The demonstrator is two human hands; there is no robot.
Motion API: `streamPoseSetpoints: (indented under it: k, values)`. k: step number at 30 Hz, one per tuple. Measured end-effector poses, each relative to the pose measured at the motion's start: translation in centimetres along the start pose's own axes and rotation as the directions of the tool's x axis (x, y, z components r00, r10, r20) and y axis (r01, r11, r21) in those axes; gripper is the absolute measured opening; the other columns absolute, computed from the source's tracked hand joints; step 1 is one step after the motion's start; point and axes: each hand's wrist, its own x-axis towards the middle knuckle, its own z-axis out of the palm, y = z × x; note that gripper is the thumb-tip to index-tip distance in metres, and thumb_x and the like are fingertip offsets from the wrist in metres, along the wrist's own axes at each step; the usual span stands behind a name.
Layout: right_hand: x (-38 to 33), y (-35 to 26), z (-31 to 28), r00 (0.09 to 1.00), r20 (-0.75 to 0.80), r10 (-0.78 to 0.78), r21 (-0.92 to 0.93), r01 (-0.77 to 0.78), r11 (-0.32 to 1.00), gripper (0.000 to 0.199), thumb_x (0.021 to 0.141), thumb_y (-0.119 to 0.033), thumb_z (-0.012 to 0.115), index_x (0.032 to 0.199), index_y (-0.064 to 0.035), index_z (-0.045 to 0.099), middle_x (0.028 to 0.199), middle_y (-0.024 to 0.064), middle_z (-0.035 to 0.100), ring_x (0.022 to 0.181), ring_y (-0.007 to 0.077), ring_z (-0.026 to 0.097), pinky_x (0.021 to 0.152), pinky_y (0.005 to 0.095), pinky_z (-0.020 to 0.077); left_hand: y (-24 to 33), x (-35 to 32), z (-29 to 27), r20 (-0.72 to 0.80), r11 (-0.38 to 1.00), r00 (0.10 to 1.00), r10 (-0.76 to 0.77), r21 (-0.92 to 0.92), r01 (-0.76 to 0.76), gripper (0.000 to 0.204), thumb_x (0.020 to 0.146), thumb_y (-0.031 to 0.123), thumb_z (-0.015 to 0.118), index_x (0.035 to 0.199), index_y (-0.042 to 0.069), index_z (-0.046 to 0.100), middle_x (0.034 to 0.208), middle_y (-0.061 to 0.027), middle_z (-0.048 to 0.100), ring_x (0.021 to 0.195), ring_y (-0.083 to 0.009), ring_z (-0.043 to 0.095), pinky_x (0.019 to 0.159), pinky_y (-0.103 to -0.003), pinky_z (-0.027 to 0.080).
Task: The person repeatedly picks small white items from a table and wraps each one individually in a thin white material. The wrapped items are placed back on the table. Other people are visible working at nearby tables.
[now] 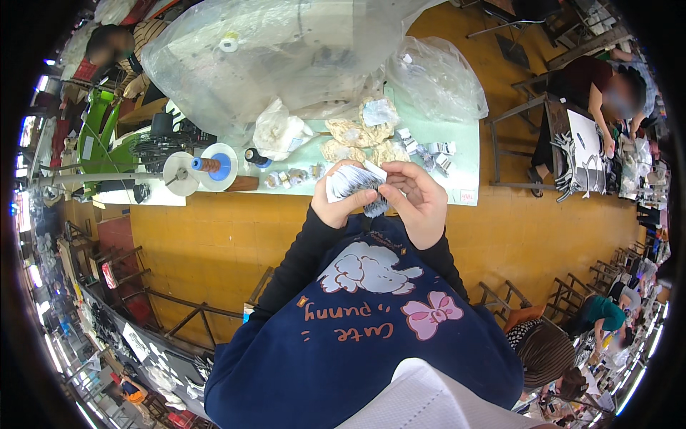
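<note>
In front of my chest, my left hand (331,208) is closed on a fanned stack of small white and dark labels (346,181), its thumb pressed across their lower part. My right hand (423,203) pinches the right side of the same stack between thumb and forefinger, while its other fingers curl loosely behind. The labels' dark ends (375,208) poke out below the thumbs. Both hands are just off the near edge of a pale green table (466,161). More small label bundles (436,154) lie on the tabletop beyond my right hand.
Crumpled cream paper packets (350,133), a white plastic bag (280,130) and large clear plastic sheeting (264,57) cover the table's far side. Thread spools (207,165) stand at the left, near a black fan-like machine part (158,146). Co-workers sit at a table (586,154) on the right.
</note>
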Motion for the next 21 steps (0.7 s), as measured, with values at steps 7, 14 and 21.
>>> streamPoseSetpoints:
  k: [7, 14, 21]
  values:
    - [0.07, 0.34, -0.40, 0.995, -0.004, 0.104, 0.126, -0.102, 0.987, 0.029, 0.087, 0.005, 0.063, 0.115, 0.0081, 0.056, 0.101, 0.0102, 0.064, 0.090, 0.0129, 0.062, 0.079, 0.0237, 0.0498, 0.45, -0.03, 0.51, -0.048, 0.993, 0.997, -0.059, -0.108, 0.054, 0.040, 0.075, 0.003, 0.079, 0.108, 0.000, 0.055, 0.093, -0.0085, 0.065, 0.081, -0.0137, 0.063, 0.069, -0.025, 0.052]
    - [0.26, -0.01, -0.38, 0.992, 0.007, 0.130, 0.191, -0.129, 0.973, 0.030, 0.087, 0.004, 0.064, 0.115, 0.0084, 0.055, 0.099, 0.0097, 0.063, 0.091, 0.0128, 0.062, 0.080, 0.0237, 0.0499, 0.64, 0.02, 0.82, -0.075, 0.967, 0.988, -0.138, -0.228, 0.117, 0.040, 0.075, 0.003, 0.078, 0.108, 0.000, 0.055, 0.090, -0.0080, 0.064, 0.075, -0.0131, 0.064, 0.059, -0.023, 0.051]
    - [0.05, -0.22, 0.13, 0.995, -0.056, 0.087, 0.184, -0.075, 0.980, 0.025, 0.089, 0.006, 0.059, 0.114, 0.0058, 0.057, 0.100, 0.0091, 0.061, 0.088, 0.0119, 0.060, 0.076, 0.0239, 0.0509, 0.52, -0.10, 0.85, -0.090, 0.983, 0.994, -0.059, -0.181, 0.042, 0.045, 0.074, 0.000, 0.079, 0.110, 0.001, 0.053, 0.091, -0.0071, 0.063, 0.077, -0.0132, 0.063, 0.064, -0.024, 0.052]
